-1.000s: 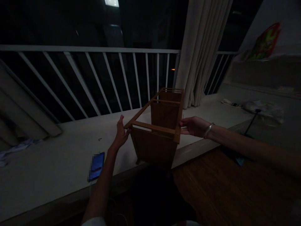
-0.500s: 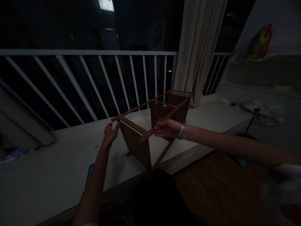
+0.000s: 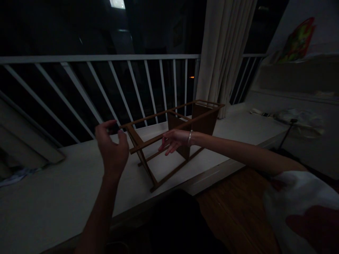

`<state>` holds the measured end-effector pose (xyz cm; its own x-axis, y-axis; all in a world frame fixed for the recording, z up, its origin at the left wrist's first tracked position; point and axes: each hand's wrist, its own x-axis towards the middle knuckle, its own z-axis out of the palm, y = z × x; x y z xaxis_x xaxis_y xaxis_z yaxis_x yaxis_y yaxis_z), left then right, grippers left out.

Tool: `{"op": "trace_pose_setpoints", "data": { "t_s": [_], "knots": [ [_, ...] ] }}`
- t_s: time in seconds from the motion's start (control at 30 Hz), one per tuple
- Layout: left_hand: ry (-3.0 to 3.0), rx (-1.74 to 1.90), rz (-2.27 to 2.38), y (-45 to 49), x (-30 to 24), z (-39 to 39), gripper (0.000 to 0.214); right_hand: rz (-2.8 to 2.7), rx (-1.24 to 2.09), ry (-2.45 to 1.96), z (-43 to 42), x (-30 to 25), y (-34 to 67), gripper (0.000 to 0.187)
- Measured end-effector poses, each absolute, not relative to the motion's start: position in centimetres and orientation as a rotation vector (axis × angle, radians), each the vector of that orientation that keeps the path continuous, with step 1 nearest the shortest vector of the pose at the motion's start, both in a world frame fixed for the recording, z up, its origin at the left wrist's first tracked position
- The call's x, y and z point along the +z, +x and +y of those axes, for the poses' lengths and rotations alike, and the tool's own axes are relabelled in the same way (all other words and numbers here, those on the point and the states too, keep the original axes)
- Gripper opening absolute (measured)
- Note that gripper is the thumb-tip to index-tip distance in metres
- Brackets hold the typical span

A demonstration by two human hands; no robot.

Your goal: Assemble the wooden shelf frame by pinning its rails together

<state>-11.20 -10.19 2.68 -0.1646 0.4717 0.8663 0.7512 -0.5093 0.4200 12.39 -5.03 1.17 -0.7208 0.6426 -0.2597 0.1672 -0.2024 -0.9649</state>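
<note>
A brown wooden shelf frame (image 3: 162, 138) lies lengthwise on the white window ledge, its panels standing between the rails. My left hand (image 3: 112, 148) is raised just off its near left end, thumb and fingers curved apart with nothing visible between them. My right hand (image 3: 173, 140), with a bracelet (image 3: 190, 138) at the wrist, reaches over the front upper rail. Its thumb and forefinger look pinched while the other fingers spread loosely. A thin pale sliver shows at those fingertips, too small and dark to name.
White railing (image 3: 119, 57) runs along the dark window behind the frame. A curtain (image 3: 217, 53) hangs beyond the frame's far end. The ledge (image 3: 66, 190) drops to a wooden floor (image 3: 233, 208) at the right. A plastic bag (image 3: 299, 121) and dark stick (image 3: 286, 135) are farther right.
The frame's near end has shifted left and turned, with its end panel now seen nearly edge-on. My left hand has come off it and risen left. My right hand has moved left along the rail.
</note>
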Motion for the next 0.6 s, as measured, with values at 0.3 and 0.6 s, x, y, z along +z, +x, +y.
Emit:
{"op": "trace_pose_setpoints", "data": {
  "t_s": [0.3, 0.6],
  "knots": [
    [-2.211, -0.824, -1.317, -1.3, 1.4, -9.7, 0.04, -1.514, 0.337, -1.322, 1.7, 1.7, 25.2, 0.042],
    [-2.181, -0.203, -1.552, -2.1, -0.8, -6.8, 0.047, -1.81, -0.324, -1.786, 6.1, -2.3, 27.6, 0.048]
  ]
}}
